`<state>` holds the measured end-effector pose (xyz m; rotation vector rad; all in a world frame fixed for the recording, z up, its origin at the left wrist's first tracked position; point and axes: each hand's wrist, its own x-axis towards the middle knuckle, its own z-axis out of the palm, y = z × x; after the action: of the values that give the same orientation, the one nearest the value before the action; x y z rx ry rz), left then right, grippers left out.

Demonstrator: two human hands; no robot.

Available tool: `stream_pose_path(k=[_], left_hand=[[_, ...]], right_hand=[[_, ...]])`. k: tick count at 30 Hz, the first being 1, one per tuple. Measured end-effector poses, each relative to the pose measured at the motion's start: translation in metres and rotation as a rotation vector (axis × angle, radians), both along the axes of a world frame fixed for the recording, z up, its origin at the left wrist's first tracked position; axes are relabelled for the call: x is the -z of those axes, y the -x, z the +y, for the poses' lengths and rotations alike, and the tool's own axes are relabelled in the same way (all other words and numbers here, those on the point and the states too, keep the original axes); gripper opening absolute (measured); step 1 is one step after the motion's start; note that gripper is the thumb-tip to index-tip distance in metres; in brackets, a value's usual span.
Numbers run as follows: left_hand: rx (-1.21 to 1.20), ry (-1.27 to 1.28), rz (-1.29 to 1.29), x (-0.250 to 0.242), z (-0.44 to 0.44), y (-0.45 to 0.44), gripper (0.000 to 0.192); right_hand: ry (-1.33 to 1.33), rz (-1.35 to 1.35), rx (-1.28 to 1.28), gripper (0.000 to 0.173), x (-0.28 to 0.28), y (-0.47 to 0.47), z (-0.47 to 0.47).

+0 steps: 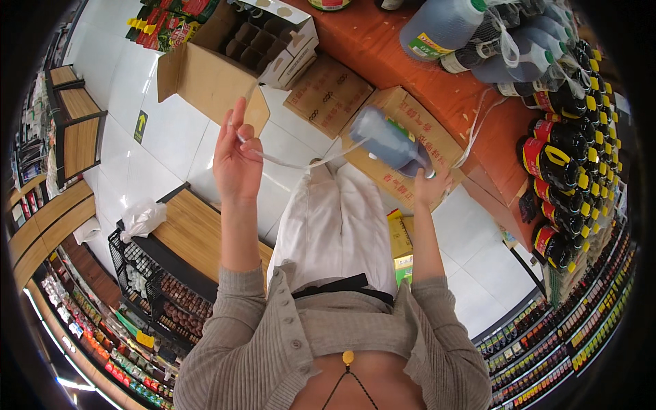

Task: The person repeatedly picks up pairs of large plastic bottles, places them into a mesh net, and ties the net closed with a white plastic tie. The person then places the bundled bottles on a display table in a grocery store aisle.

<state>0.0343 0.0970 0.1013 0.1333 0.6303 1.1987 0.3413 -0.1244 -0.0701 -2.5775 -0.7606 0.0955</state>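
My left hand (pixel 238 159) is raised, its first finger extended and the others curled on one end of a white plastic strip (pixel 292 165). The strip sags from that hand towards a large clear jug of dark liquid (pixel 382 136) with a green and yellow label. The jug lies tilted on a brown cardboard carton (pixel 435 130). My right hand (pixel 431 187) is at the jug's capped end, its fingers around the neck. More white strip (pixel 471 134) runs from near my right hand up across the orange-covered table to netted bottles.
The orange-covered table (pixel 369 46) holds netted jugs (pixel 441 31) and rows of dark bottles with yellow caps (pixel 558 143). A divided open carton (pixel 256 46) and a closed carton (pixel 330 97) stand ahead. At the left is a wood-topped shelf unit (pixel 192 220) with a white plastic bag (pixel 143 220).
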Motion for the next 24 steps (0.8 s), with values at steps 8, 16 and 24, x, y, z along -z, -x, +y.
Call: stream_pose_path(k=[8,16,24], left_hand=[[0.04,0.021,-0.111,0.011,-0.006,0.004,0.051],[0.228,-0.225,0.614,0.054,0.055,0.023,0.063],[0.512,-0.175,0.898,0.076,-0.041,-0.008,0.055]], right_hand=[[-0.38,0.857,-1.111,0.041,-0.102,0.163,0.091],[-0.428,2.17,-0.142,0.027,-0.095,0.177,0.057],[-0.355,1.912,-0.117,0.023,-0.087,0.154,0.064]])
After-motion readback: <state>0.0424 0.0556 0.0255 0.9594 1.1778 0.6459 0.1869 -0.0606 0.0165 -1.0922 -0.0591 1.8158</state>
